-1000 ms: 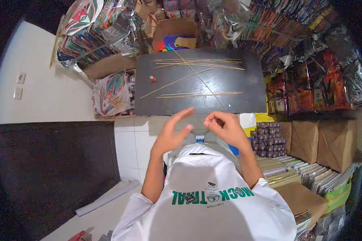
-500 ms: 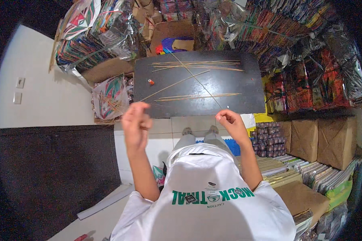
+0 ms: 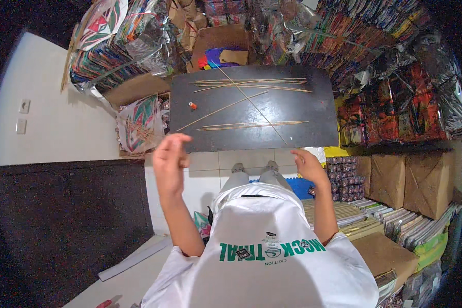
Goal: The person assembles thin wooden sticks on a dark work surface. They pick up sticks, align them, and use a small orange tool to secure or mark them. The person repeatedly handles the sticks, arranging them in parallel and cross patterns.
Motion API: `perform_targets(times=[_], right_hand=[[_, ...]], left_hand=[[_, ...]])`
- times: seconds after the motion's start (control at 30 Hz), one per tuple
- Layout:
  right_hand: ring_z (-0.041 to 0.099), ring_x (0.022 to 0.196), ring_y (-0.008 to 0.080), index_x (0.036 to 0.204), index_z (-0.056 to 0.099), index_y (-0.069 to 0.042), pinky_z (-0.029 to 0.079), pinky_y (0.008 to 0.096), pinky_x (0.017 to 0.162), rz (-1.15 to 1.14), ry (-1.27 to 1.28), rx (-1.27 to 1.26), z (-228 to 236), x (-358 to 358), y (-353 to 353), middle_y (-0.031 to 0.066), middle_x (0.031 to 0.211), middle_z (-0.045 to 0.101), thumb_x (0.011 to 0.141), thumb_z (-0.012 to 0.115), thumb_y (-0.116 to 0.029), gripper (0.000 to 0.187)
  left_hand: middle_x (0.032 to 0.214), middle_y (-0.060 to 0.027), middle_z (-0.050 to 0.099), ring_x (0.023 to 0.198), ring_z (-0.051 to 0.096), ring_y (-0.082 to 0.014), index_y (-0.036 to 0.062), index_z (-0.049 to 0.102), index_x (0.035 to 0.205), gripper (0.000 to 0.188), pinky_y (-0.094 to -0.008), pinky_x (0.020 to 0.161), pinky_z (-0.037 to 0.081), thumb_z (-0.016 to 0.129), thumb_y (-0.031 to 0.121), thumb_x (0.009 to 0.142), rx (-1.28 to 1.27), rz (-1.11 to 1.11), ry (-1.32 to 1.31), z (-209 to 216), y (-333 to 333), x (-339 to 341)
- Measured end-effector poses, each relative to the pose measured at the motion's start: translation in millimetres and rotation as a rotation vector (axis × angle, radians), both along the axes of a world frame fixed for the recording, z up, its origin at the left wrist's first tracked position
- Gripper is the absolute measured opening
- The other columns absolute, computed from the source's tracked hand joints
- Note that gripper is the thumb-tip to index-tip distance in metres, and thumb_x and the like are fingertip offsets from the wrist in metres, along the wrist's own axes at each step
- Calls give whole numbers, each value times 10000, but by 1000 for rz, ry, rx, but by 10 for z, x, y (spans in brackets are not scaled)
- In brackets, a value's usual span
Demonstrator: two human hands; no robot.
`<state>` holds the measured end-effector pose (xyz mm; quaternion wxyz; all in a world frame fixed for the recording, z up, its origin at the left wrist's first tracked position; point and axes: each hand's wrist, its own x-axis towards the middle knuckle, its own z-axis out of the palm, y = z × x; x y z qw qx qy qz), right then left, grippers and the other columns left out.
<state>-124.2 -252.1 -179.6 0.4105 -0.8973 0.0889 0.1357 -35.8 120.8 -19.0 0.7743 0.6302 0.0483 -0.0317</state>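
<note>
Nearest me, the left hand [image 3: 169,161] hangs off the table's [image 3: 313,105] front corner, fingers bunched narrow; I can't tell whether something thin is pinched there. The right hand [image 3: 309,167] is loosely bent, fingers a little apart, nothing visible in them. The long stick's [image 3: 259,108] near end lies by the front edge near that hand – a careless sleeve or knuckle could knock it. It crosses the near sticks [image 3: 251,124], so a nudge might scatter those too. The slanting stick [image 3: 223,109] runs toward the left hand and could be swept off likewise. Further back, the spool [image 3: 192,106], if bumped, might roll away. The far sticks [image 3: 251,83] overlap loosely – pulling one could drag its neighbours.
</note>
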Motion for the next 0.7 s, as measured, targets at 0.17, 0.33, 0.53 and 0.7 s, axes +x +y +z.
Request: perform_targets(times=[0.17, 0.33, 0.53, 0.7], right_hand=[[577, 1270, 316, 1280, 628, -12, 421, 394, 1083, 19, -339, 247, 777, 375, 442, 184, 1321, 630, 998, 531, -141, 325], [586, 1198, 186, 1301, 612, -7, 444, 337, 1031, 87, -258, 811, 1242, 501, 939, 101, 1250, 659, 1038, 525, -192, 333], [615, 950, 97, 1163, 673, -5, 492, 275, 871, 95, 6, 835, 1264, 498, 961, 23, 1041, 695, 1026, 576, -218, 271], [569, 846, 75, 1056, 712, -27, 465, 250, 767, 1, -122, 779, 1026, 419, 800, -13, 919, 670, 1010, 589, -202, 219]], left_hand=[[782, 71, 613, 591, 380, 10, 30, 715, 1018, 195, -199, 512, 290, 609, 193, 1012, 278, -352, -2, -44, -520, -74], [826, 60, 640, 646, 436, 3, 10, 711, 1038, 218, -199, 565, 347, 608, 201, 1016, 214, -554, -61, -164, -817, -92], [862, 31, 676, 653, 454, 7, 6, 699, 1014, 208, -195, 560, 354, 606, 192, 1017, 232, -393, -45, -148, -692, -29], [651, 92, 460, 514, 300, -3, 37, 650, 1041, 191, -216, 457, 244, 608, 222, 1019, -119, -43, -32, -62, -156, 100]])
